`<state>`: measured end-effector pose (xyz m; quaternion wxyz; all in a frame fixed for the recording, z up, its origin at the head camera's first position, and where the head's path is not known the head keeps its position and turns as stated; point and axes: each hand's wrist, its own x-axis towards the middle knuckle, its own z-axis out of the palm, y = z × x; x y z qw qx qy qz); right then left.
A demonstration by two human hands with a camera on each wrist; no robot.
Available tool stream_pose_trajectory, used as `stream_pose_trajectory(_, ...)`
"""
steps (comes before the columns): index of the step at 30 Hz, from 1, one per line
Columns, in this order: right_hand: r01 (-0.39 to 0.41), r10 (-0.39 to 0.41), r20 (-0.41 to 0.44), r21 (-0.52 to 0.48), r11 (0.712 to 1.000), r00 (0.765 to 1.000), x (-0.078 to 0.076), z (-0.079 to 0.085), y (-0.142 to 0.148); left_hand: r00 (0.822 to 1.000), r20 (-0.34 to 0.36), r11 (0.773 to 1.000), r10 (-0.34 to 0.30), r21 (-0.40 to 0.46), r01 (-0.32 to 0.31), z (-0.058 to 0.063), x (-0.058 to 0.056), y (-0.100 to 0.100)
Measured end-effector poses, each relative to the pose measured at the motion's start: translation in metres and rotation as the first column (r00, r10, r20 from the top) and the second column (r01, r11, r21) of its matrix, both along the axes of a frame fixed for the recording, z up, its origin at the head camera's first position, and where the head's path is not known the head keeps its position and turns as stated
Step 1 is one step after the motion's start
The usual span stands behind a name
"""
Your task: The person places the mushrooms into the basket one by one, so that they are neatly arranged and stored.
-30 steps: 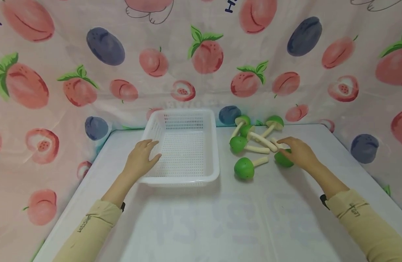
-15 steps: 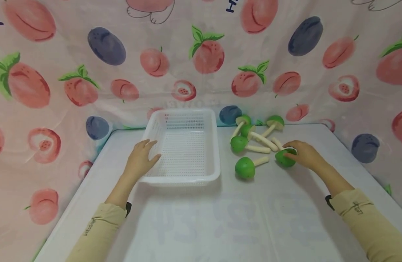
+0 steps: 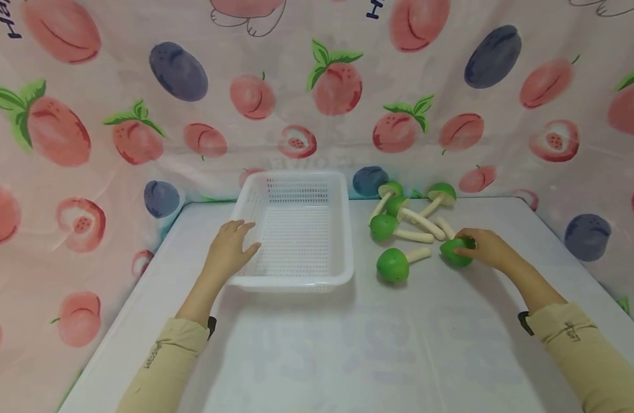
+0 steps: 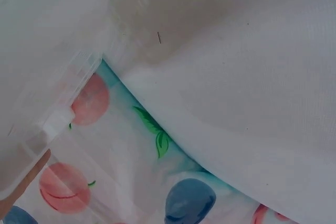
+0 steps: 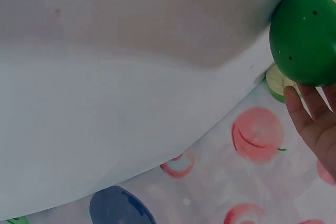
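My right hand point(image 3: 491, 249) holds a toy mushroom by its green cap point(image 3: 455, 254), thumb on the near side and fingers on the far side. Its pale stem point(image 3: 443, 226) points back toward the pile. In the right wrist view the cap point(image 5: 304, 38) looms large, with fingertips against its edge. My left hand point(image 3: 228, 250) is at the left rim of a white plastic basket point(image 3: 291, 281), fingers relaxed and thumb spread over the inside. The left wrist view catches only a finger point(image 4: 26, 182) beside the basket wall.
Several more green-capped mushrooms lie right of the basket: a single one point(image 3: 393, 265) in front, a cluster point(image 3: 384, 227) behind it, and one point(image 3: 442, 194) at the back. A fruit-print cloth point(image 3: 296, 69) hangs behind the white table point(image 3: 317, 355).
My right hand has shifted from over the mushroom's cap to its right side, and the thumb and fingers have come round it. The left hand stays at the basket rim.
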<state>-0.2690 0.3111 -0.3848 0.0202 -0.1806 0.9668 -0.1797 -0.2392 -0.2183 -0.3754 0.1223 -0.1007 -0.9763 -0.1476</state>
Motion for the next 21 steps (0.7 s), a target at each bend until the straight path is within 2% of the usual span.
stream_pose_trajectory(7,0.05,-0.05,0.021,-0.035,0.998,0.999,0.003,-0.002,-0.001,1.0,-0.003,1.0,0.002,-0.001,-0.002,-0.001,0.0,0.002)
stream_pose_trajectory(13,0.187,-0.183,0.05,-0.102,0.977,0.982,0.008,-0.013,-0.002,1.0,-0.007,1.0,0.004,-0.001,-0.004,-0.001,0.0,0.002)
stream_pose_trajectory(15,0.254,-0.243,0.097,-0.122,0.96,0.965,0.01,-0.017,-0.004,1.0,-0.009,1.0,0.005,-0.002,-0.005,0.0,0.0,0.002)
stream_pose_trajectory(17,0.322,-0.295,0.181,-0.144,0.936,0.938,0.011,-0.02,-0.006,1.0,-0.011,1.0,0.006,-0.001,-0.006,0.0,0.0,0.002)
stream_pose_trajectory(21,0.432,-0.36,0.343,-0.162,0.887,0.868,0.012,-0.023,-0.01,1.0,-0.014,1.0,0.005,-0.006,-0.005,0.001,0.001,0.002)
